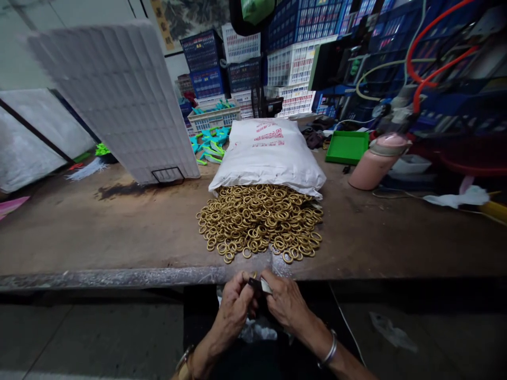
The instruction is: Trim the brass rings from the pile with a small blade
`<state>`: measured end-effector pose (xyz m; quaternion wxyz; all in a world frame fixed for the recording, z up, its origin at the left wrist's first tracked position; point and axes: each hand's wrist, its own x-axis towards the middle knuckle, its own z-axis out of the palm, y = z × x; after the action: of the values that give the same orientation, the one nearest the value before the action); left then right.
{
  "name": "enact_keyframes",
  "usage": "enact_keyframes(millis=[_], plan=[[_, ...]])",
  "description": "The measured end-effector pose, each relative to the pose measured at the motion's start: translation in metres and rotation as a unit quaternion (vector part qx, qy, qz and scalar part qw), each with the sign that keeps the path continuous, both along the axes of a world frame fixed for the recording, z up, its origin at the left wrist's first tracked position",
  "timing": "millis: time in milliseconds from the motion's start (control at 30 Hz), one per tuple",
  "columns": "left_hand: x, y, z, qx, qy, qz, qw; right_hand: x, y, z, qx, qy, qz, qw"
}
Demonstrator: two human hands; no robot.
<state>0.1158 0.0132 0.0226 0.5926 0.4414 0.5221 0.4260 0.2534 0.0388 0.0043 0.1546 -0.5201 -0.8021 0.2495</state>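
Just off the table's front edge, my left hand [234, 302] is closed, pinching a brass-coloured ring [254, 275] that shows only in part between the fingertips. My right hand [285, 298] is wrapped round a small tool [261, 286] with a dark end and a pale part near the fingers; its exact kind is not clear. The tool's dark end meets the left fingertips at the ring. In front of both hands spreads a heap of brass-coloured rings [261, 221], spilling from the mouth of a white woven sack [269, 158] lying on the table.
A tall pale ribbed panel [127, 105] stands on the wooden table [99, 232] at left. Turquoise and green plastic pieces [212, 145] lie behind the sack. To the right are a green tray [346, 148] and a pink bottle [378, 163]. Stacked crates [291, 63] fill the back.
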Motion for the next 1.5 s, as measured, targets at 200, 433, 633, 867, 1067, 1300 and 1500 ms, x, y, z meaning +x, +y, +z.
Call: enact_keyframes(millis=[200, 433, 633, 867, 1067, 1300, 1500], plan=[[-0.002, 0.0, -0.005, 0.004, 0.004, 0.008, 1.0, -0.003, 0.0, -0.003, 0.023, -0.017, 0.0, 1.0], [-0.01, -0.007, 0.007, -0.004, -0.012, -0.002, 1.0, -0.009, 0.004, 0.002, 0.016, -0.05, -0.006, 0.999], [-0.017, -0.024, 0.02, -0.044, -0.127, -0.067, 0.989, -0.014, 0.023, 0.005, 0.041, -0.081, -0.052, 0.995], [-0.03, -0.011, 0.007, -0.083, -0.242, 0.078, 0.963, -0.039, 0.033, -0.003, 0.11, -0.12, -0.043, 0.986], [-0.037, -0.006, -0.005, -0.137, -0.344, 0.072, 0.926, -0.046, 0.044, -0.013, 0.123, -0.154, -0.062, 0.978], [-0.032, 0.013, -0.01, -0.127, -0.315, 0.11, 0.934, -0.03, 0.052, -0.002, 0.033, 0.028, -0.056, 0.997], [-0.021, 0.028, -0.007, -0.061, -0.154, 0.094, 0.982, -0.018, 0.047, 0.001, -0.161, 0.333, -0.062, 0.927]])
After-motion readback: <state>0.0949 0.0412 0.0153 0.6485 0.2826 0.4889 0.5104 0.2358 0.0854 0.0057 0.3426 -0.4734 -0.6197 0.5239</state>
